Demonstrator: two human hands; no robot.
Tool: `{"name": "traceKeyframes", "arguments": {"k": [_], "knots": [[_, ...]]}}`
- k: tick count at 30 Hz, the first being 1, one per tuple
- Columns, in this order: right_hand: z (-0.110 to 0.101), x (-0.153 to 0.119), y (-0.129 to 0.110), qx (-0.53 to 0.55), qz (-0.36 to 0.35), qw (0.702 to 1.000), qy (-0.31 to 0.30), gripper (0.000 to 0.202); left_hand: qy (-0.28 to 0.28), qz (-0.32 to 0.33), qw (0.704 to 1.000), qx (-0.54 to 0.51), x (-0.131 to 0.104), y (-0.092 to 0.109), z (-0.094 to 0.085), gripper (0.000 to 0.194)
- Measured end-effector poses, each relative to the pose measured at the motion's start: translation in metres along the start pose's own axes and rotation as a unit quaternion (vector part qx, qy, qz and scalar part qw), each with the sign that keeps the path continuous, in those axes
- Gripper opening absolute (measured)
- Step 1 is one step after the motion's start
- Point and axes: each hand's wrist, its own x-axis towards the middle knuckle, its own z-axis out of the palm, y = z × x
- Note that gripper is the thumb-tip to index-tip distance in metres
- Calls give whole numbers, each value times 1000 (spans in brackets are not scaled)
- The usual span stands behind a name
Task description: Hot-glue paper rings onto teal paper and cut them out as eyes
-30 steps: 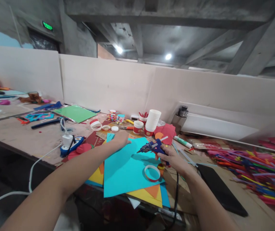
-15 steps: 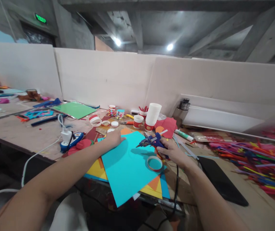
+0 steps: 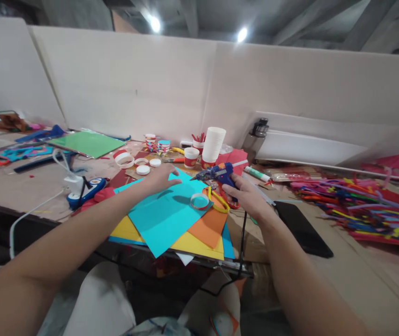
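Note:
My right hand (image 3: 245, 192) is closed round a blue hot glue gun (image 3: 220, 173), whose nozzle points left over the papers. My left hand (image 3: 161, 179) hovers at the far edge of a turquoise paper sheet (image 3: 164, 214), thumb and fingers apart, holding nothing that I can see. A white paper ring (image 3: 200, 201) lies on the right part of that sheet. Orange paper (image 3: 210, 227) and yellow paper (image 3: 199, 244) show beneath it. Yellow-handled scissors (image 3: 222, 201) rest just right of the ring.
Beyond the papers stand a paper cup (image 3: 191, 157) and a tall cup stack (image 3: 214, 143). A power strip (image 3: 87, 190) lies on the left, a black phone (image 3: 302, 228) and many pipe cleaners (image 3: 356, 205) on the right. The black cord (image 3: 243, 238) hangs over the table edge.
The view has tilted down. My left hand has loosened from the turquoise sheet and its fingers have spread. The sheet and ring have shifted left, uncovering more orange paper and the scissors.

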Motion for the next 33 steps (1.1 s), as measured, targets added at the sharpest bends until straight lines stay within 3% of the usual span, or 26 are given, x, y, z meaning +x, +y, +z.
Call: {"name": "traceKeyframes", "arguments": {"k": [2,4,9,17,26,33], "knots": [[-4,0,2,5,7,1000,16,37,-46,74,988,-124,3,11,6,40],[-7,1,3,26,26,999,25,34,-100,95,970,-199,4,20,12,55],[-11,2,6,77,46,995,48,30,-178,102,955,-215,2,31,25,81],[-3,3,1,46,37,998,30,29,-190,111,959,-178,-1,34,29,66],[0,1,-1,36,42,998,25,38,-209,64,964,-153,-7,30,15,64],[4,5,6,30,54,998,23,38,-166,24,981,-99,-4,22,17,63]]}}
